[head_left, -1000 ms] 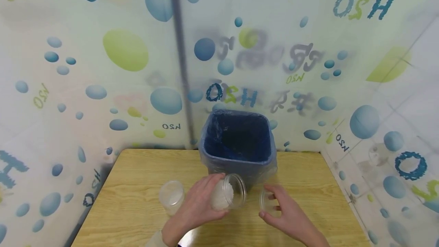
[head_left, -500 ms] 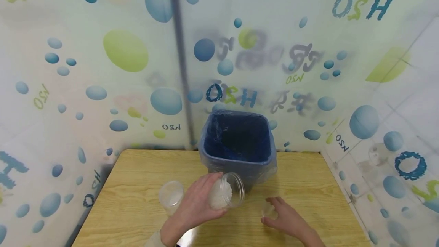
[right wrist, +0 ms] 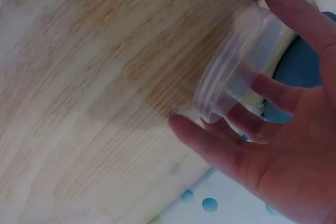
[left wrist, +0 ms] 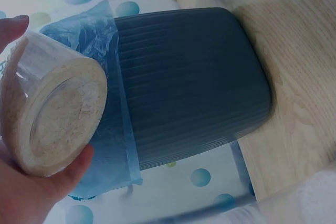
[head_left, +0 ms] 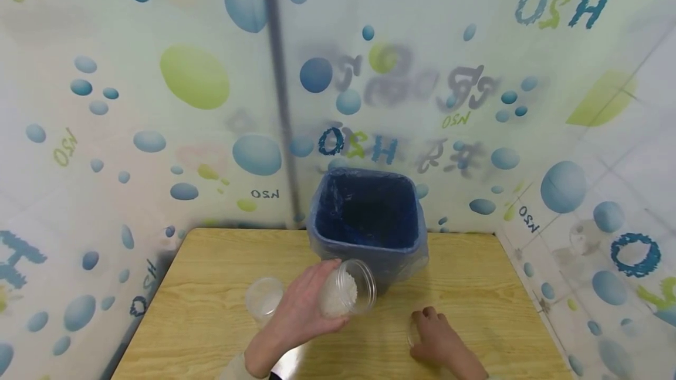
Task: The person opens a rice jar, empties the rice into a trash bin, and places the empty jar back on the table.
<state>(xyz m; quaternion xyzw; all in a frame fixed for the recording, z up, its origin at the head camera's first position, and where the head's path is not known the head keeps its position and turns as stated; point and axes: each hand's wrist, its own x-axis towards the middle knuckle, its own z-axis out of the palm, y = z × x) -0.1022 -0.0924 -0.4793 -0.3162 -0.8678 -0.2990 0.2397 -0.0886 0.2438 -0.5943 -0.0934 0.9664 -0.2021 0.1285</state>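
My left hand (head_left: 303, 306) grips a clear jar (head_left: 364, 287) tilted on its side, its open mouth facing right. White grains (head_left: 335, 298) lie inside; their exact kind is too small to tell. In the left wrist view the base of this jar (left wrist: 65, 121) faces the camera, with thumb and fingers around its side. At the right, low over the table, my right hand (head_left: 442, 342) holds a clear round lid (right wrist: 236, 66) between thumb and fingers. The lid stands on edge in the right wrist view; whether it touches the table I cannot tell.
Behind the jar stands a dark blue bin (head_left: 364, 245) with a thin bluish bag (left wrist: 110, 145) over its rim. A second clear lidded container (head_left: 263, 298) sits left of my left hand. Patterned walls enclose the wooden table (head_left: 211, 286) at the back and sides.
My right hand has moved down and slightly right with the lid, away from the jar toward the table. The left hand and tilted jar have hardly moved.
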